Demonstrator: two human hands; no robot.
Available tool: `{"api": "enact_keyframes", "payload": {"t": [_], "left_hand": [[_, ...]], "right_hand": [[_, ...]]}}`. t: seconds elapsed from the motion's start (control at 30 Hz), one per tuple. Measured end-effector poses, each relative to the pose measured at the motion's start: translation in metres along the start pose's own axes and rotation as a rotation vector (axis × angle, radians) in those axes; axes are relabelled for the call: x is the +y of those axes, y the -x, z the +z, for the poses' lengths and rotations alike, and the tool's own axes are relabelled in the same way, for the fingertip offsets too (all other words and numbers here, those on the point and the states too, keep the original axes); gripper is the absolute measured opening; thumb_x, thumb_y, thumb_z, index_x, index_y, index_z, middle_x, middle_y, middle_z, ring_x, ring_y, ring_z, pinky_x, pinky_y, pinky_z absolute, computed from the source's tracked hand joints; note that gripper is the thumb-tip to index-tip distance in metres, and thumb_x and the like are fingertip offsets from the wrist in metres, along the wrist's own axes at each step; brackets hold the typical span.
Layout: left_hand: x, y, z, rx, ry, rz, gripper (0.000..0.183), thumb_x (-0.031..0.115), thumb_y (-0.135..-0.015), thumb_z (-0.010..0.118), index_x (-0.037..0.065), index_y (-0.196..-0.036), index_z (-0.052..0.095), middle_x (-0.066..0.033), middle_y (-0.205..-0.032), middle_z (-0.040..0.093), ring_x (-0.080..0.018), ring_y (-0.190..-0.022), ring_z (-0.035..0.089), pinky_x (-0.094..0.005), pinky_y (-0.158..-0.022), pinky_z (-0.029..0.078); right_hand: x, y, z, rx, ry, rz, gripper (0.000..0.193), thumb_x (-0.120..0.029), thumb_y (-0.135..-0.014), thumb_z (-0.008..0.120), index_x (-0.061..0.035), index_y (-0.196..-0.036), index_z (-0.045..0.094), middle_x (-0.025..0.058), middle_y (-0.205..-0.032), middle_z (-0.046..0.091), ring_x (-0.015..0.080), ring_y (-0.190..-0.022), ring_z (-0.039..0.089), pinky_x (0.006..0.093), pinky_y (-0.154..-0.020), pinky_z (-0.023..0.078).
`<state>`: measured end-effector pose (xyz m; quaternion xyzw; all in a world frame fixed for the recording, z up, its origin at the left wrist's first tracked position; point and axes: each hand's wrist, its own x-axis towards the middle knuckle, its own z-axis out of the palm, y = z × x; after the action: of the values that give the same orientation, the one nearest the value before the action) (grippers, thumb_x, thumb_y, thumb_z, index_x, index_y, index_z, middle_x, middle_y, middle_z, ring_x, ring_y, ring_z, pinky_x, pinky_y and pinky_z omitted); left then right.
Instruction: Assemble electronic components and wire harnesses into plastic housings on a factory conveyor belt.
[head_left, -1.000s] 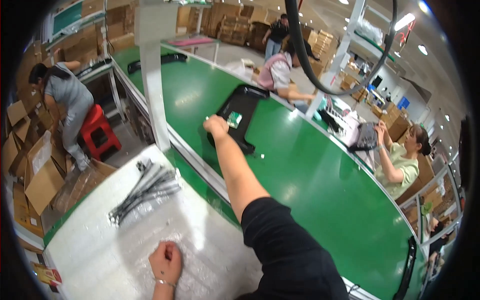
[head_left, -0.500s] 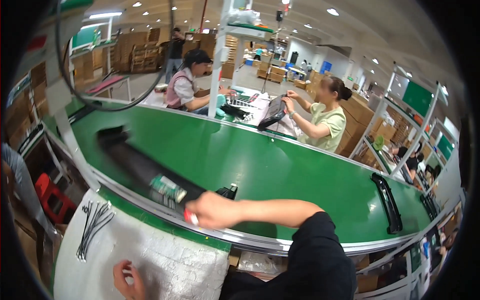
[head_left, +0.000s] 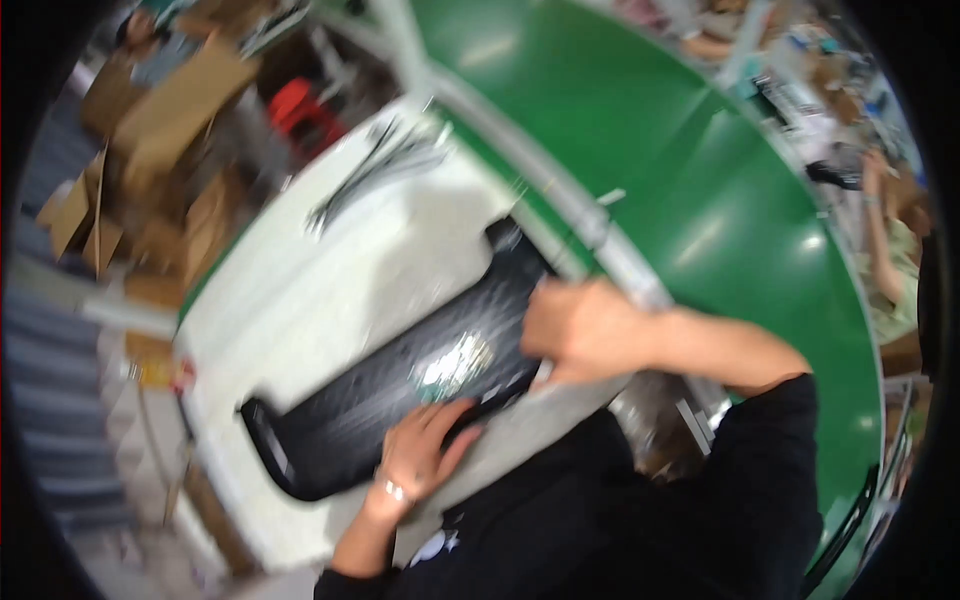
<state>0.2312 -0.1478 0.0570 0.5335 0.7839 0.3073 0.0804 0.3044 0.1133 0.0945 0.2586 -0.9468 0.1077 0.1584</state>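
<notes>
A long black plastic housing (head_left: 345, 425) with upturned ends lies slantwise on the white padded worktop (head_left: 250, 330) in front of me. At its middle sits a shiny green circuit board (head_left: 455, 365), partly washed out by glare. My left hand (head_left: 425, 450) rests on the housing's near edge beside the board, fingers stretched out and thumb apart. Closed around the housing near its right end is my right hand (head_left: 590, 330); its fingertips are blurred, and a small whitish bit shows below them. Beyond the housing, a bunch of thin dark cables (head_left: 375, 175) with white ends lies on the worktop.
A green conveyor belt (head_left: 640, 130) with a metal rail (head_left: 560, 195) runs along the right of the worktop. A red plastic stool (head_left: 300, 115) and cardboard boxes (head_left: 175, 110) stand at the far left. Another person's arm (head_left: 880, 230) shows across the belt.
The housing has come off the conveyor side onto the white worktop, carried by my right hand. My left hand has moved onto its near edge. The view has turned downward and left.
</notes>
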Motion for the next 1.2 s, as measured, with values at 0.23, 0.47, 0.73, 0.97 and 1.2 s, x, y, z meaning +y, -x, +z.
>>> {"api": "enact_keyframes", "payload": {"t": [0.23,0.47,0.73,0.97,1.2], "left_hand": [[0.006,-0.01,-0.036,-0.171,0.075,0.003,0.018,0.024,-0.08,0.063,0.008,-0.088,0.064,-0.0094,-0.075,0.061,-0.0215,-0.066,0.059,-0.029,-0.057,0.047],[-0.003,-0.07,-0.023,-0.262,0.922,-0.439,0.023,0.025,-0.091,0.05,0.004,-0.086,0.058,0.0019,-0.069,0.057,-0.0052,-0.062,0.052,-0.0186,-0.052,0.043],[-0.023,-0.075,-0.012,-0.311,0.815,-0.49,0.024,0.028,-0.091,0.05,0.007,-0.08,0.056,0.0032,-0.067,0.056,-0.0029,-0.06,0.051,-0.016,-0.049,0.039],[-0.029,-0.056,-0.019,-0.183,0.393,-0.35,0.022,0.027,-0.085,0.058,0.005,-0.083,0.058,-0.0021,-0.062,0.059,-0.0133,-0.055,0.055,-0.0257,-0.05,0.044],[-0.056,-0.02,-0.028,-0.138,-0.302,0.132,0.066,0.042,-0.069,0.069,0.012,-0.123,0.046,-0.0144,-0.128,0.039,-0.034,-0.115,0.04,-0.0408,-0.093,0.034]], "right_hand": [[0.0,-0.041,0.023,0.211,0.051,0.106,0.015,-0.015,-0.065,0.065,-0.008,-0.069,0.053,0.0022,-0.067,0.048,0.0175,-0.072,0.048,0.0286,-0.052,0.045],[-0.019,-0.04,0.029,0.119,0.069,0.204,0.014,-0.011,-0.063,0.065,-0.0073,-0.067,0.052,0.0028,-0.067,0.048,0.0177,-0.072,0.048,0.0277,-0.051,0.047],[-0.017,-0.029,0.035,0.209,-0.101,0.18,0.006,-0.005,-0.067,0.061,-0.005,-0.07,0.055,0.0046,-0.073,0.051,0.0217,-0.072,0.051,0.0324,-0.057,0.046],[-0.024,-0.035,0.055,-0.03,-0.146,0.107,0.012,-0.003,-0.062,0.061,-0.0037,-0.073,0.055,0.0072,-0.068,0.048,0.0254,-0.064,0.055,0.0359,-0.053,0.045],[-0.022,-0.031,0.058,-0.127,-0.234,0.076,0.009,-0.002,-0.061,0.059,-0.0026,-0.067,0.054,0.0088,-0.066,0.048,0.028,-0.062,0.055,0.0374,-0.053,0.046]]}}
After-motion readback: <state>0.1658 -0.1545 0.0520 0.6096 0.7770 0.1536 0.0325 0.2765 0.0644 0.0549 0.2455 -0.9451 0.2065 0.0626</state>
